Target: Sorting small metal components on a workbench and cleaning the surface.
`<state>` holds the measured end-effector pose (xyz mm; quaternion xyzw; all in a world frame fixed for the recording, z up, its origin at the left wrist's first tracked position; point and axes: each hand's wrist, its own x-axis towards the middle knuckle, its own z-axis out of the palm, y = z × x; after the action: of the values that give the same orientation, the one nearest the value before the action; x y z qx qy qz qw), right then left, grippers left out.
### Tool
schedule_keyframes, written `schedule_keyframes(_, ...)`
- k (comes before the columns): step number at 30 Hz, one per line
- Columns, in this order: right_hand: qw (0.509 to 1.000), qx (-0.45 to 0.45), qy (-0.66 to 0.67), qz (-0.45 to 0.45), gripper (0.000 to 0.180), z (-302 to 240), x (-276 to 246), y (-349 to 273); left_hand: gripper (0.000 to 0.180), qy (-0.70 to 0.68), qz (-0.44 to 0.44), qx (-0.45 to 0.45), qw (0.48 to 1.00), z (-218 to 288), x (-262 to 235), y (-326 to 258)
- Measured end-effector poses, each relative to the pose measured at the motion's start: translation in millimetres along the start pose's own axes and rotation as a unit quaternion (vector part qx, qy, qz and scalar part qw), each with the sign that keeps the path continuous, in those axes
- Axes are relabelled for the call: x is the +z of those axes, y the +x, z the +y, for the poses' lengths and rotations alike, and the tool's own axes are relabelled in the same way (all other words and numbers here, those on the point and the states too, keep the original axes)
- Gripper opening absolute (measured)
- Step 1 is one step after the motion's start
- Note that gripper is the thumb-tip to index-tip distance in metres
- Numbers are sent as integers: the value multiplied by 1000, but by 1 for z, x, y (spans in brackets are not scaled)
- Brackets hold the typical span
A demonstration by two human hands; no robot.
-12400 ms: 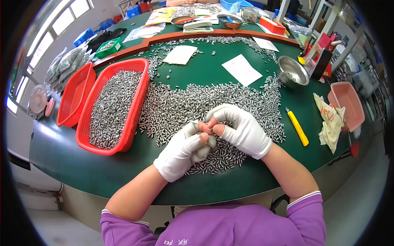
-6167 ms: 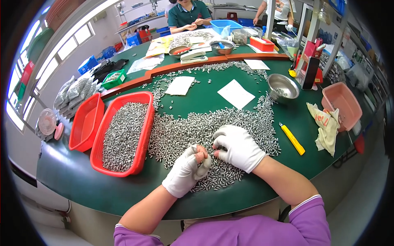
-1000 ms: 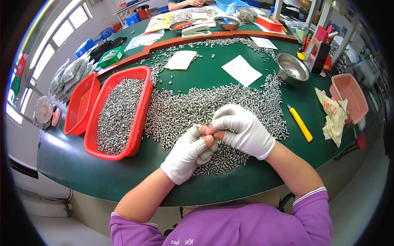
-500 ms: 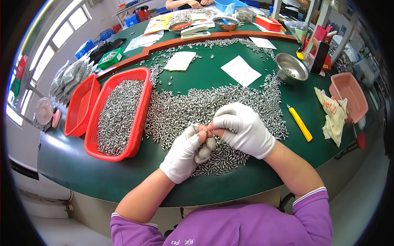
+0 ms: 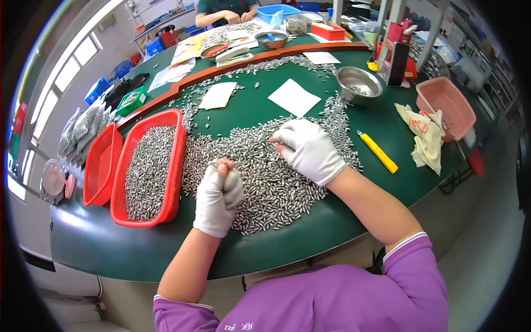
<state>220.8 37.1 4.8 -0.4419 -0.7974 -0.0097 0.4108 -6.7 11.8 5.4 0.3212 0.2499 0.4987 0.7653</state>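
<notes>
A wide heap of small silvery metal pieces [image 5: 271, 188] covers the middle of the green table. My left hand [image 5: 218, 193], in a white glove with bare fingertips, is held over the heap's left part. Its fingers are curled closed with thumb and forefinger together; what they hold, if anything, is hidden. My right hand [image 5: 310, 149], gloved the same way, lies over the heap's upper right part. Its bent thumb and forefinger stand slightly apart just above the pieces, with nothing visible between them.
Left stands a red basket [image 5: 176, 166] full of metal pieces, beside another red basket [image 5: 91, 171]. To the right are a yellow cutter knife [image 5: 379, 153], a steel bowl [image 5: 359, 83], a cloth [image 5: 423, 135] and a pink basket [image 5: 459, 113]. Papers [image 5: 294, 97] lie beyond; a co-worker [image 5: 227, 14] sits opposite.
My hands, together before, have parted. The left has drawn back to the left; the right has reached forward over the heap. The view has also shifted.
</notes>
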Motion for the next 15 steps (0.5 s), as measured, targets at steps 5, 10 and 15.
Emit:
schedule_keyframes(5, 996, -3, -25, 82, 10, 1, -3, 1, 16, 144, 101, 196, 965, 19, -1, 4)
schedule_keyframes(10, 995, 75, -54, 29, 19, -4, -52, 0, 9, 389, 298, 403, 773, 82, -51, 11)
schedule_keyframes(15, 967, 155, -202, 13, 23, 16, -114, -38, 18, 738, 363, 198, 533, 127, -133, -5)
